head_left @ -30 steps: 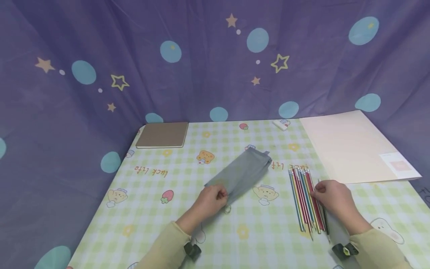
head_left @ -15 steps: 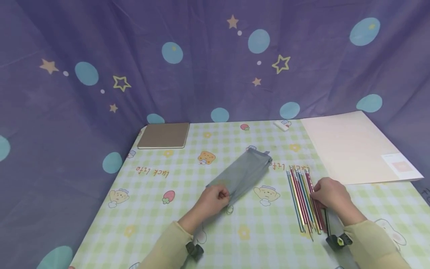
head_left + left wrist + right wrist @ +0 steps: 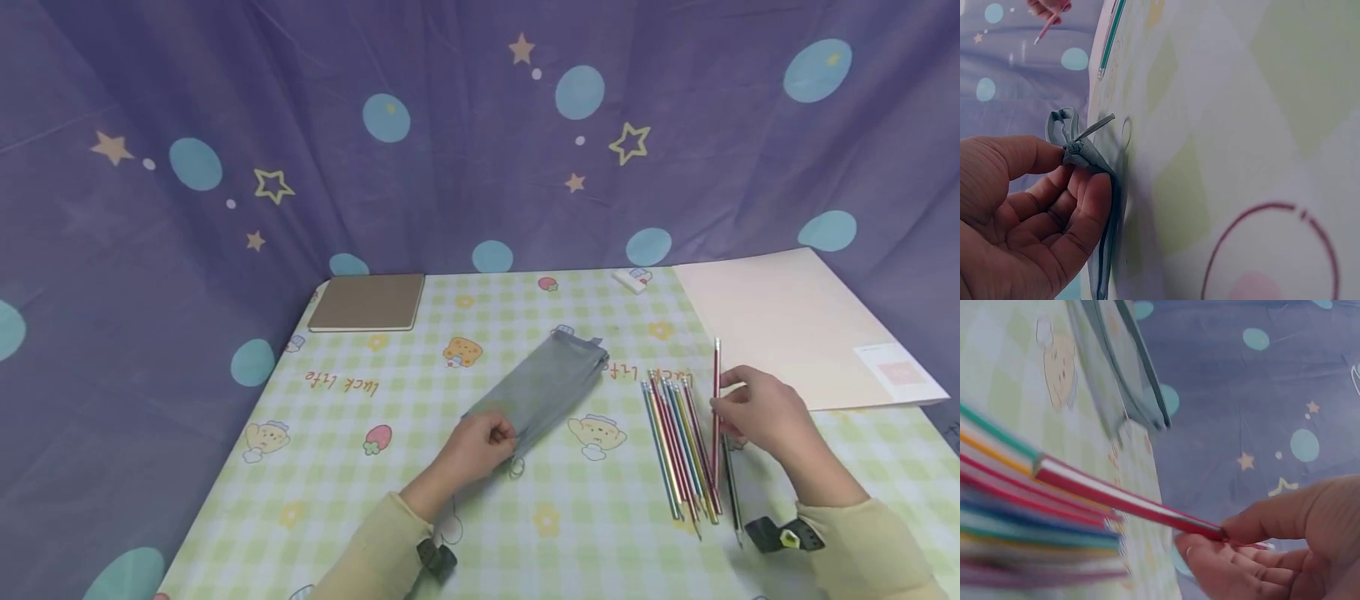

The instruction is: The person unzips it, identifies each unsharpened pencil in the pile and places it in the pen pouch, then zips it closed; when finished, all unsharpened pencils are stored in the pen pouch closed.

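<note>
My left hand (image 3: pixel 476 448) pinches the near end of a grey zip pencil pouch (image 3: pixel 551 379), which stretches away toward the middle of the table. In the left wrist view the pouch's small fabric loop (image 3: pixel 1063 122) and a zipper pull (image 3: pixel 1096 127) stick out above the thumb and fingertips. A red pencil (image 3: pixel 716 367) is pinched between thumb and fingers of my right hand (image 3: pixel 761 412), its eraser end pointing away. In the right wrist view this red pencil (image 3: pixel 1129 499) hangs over several colored pencils (image 3: pixel 1041 544). A dark pencil (image 3: pixel 732 496) lies just right of that row.
At the back left lies a brown notebook (image 3: pixel 367 302). A white eraser (image 3: pixel 628 281) sits near the back edge, and a large cream folder (image 3: pixel 780 333) covers the back right. A purple patterned curtain (image 3: pixel 450 125) hangs behind the checked tablecloth (image 3: pixel 420 383).
My right hand has picked a red pencil from the row's right side and moved it up and right, away from the others. The left hand keeps its hold on the pouch.
</note>
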`<state>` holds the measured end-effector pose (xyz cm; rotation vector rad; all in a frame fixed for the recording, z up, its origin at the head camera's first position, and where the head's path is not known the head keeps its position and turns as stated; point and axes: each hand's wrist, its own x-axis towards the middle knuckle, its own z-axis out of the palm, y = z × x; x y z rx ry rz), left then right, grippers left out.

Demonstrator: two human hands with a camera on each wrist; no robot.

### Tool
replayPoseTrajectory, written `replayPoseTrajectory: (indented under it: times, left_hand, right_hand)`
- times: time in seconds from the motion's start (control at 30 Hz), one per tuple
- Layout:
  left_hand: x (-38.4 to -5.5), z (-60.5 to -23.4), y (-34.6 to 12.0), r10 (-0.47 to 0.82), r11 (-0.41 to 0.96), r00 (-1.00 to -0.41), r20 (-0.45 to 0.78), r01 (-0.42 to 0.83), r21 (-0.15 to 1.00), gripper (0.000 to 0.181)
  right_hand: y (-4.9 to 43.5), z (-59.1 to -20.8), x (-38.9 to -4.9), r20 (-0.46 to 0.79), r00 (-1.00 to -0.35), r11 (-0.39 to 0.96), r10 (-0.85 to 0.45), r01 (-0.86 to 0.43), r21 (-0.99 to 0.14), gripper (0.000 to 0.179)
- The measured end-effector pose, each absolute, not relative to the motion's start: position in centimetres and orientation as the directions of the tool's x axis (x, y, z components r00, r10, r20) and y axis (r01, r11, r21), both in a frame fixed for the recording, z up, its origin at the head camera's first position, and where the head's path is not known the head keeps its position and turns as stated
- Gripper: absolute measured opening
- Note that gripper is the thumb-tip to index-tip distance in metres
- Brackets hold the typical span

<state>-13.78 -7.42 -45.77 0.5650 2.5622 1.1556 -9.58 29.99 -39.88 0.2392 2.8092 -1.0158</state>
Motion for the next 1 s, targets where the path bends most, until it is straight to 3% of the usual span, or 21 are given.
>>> replayPoseTrajectory:
  times: [0.3, 0.6, 0.8, 1.0]
  left_hand:
    - [-13.8, -45.7, -7.3, 0.471, 0.615, -0.88, -0.051, 0.287, 0.734, 0.005]
    - [-13.6, -45.6, -6.8, 0.463, 0.631, -0.887, 0.004, 0.332, 0.701, 0.004]
    - [-13.4, -45.9, -6.6, 0.449, 0.641, -0.893, 0.02, 0.337, 0.69, 0.005]
    - [-13.2, -46.2, -6.6, 0.453, 0.625, -0.89, 0.045, 0.353, 0.697, 0.007]
  right_hand:
    - [26.3, -40.9, -11.2, -0.106, -0.994, 0.352, 0.036, 0.112, -0.929, 0.032]
    - [21.6, -42.7, -12.7, -0.145, -0.987, -0.03, 0.074, 0.143, -0.989, 0.025]
    - [19.0, -44.4, -13.7, -0.224, -0.967, -0.134, 0.124, 0.207, -0.969, 0.025]
    - [16.7, -45.6, -14.1, -0.266, -0.955, -0.118, 0.131, 0.251, -0.961, 0.024]
